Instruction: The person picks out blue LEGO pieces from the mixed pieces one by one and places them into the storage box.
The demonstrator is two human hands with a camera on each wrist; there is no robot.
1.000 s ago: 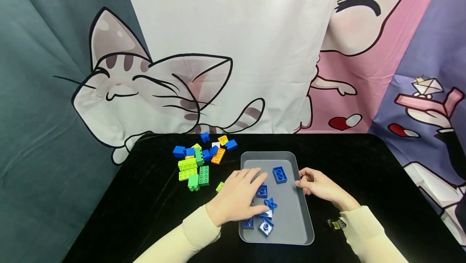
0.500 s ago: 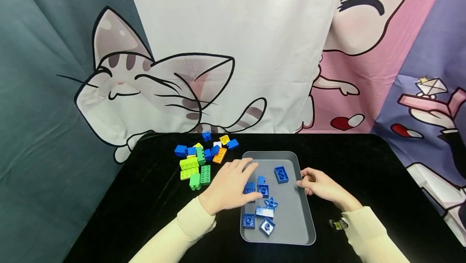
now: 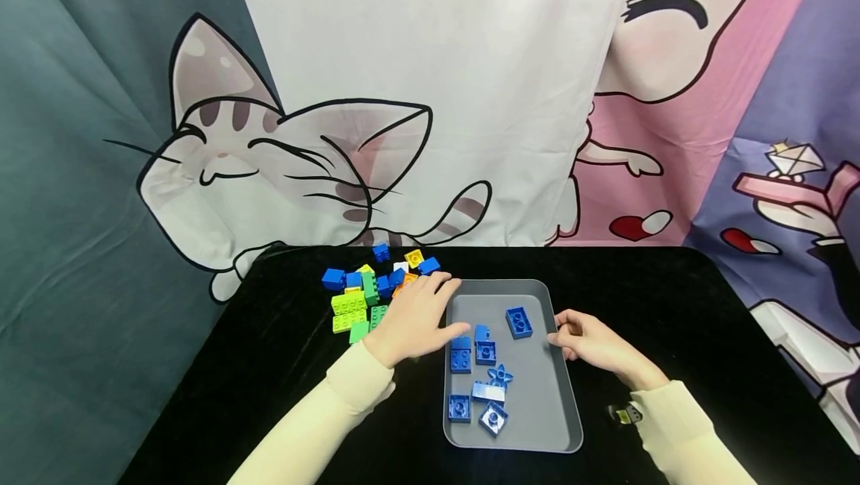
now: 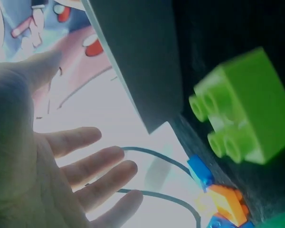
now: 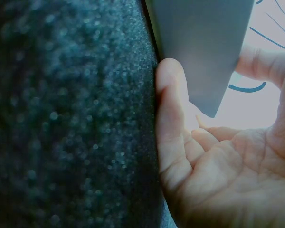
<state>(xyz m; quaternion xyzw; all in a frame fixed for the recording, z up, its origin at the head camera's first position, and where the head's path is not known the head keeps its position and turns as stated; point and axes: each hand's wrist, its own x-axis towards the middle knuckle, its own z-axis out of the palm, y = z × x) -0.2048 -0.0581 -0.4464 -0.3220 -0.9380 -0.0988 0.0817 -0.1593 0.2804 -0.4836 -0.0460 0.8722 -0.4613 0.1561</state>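
A grey tray (image 3: 537,395) lies on the black cloth and carries several blue toy bricks, among them a brick (image 3: 518,322) at its upper right and a star-shaped blue piece (image 3: 500,375) near the middle. My right hand (image 3: 598,343) grips the tray's right side, thumb at the rim and curled fingers against the outer wall (image 5: 199,42). With nothing in it, my left hand (image 3: 416,317) hovers at the tray's left edge, fingers extended. A lime green brick (image 4: 256,109) stands close by in the left wrist view; the hand hides it in the head view.
Left of the tray is a loose pile of bricks: lime green ones (image 3: 348,302), green, blue (image 3: 333,279), yellow (image 3: 413,257), and an orange one partly behind the left hand. A small dark object (image 3: 625,415) lies beside the right sleeve. A printed curtain (image 3: 430,97) hangs behind the table.
My left hand has moved left and away, from above the blue bricks to the tray's left edge, uncovering bricks in the tray. The right hand has stayed at the rim.
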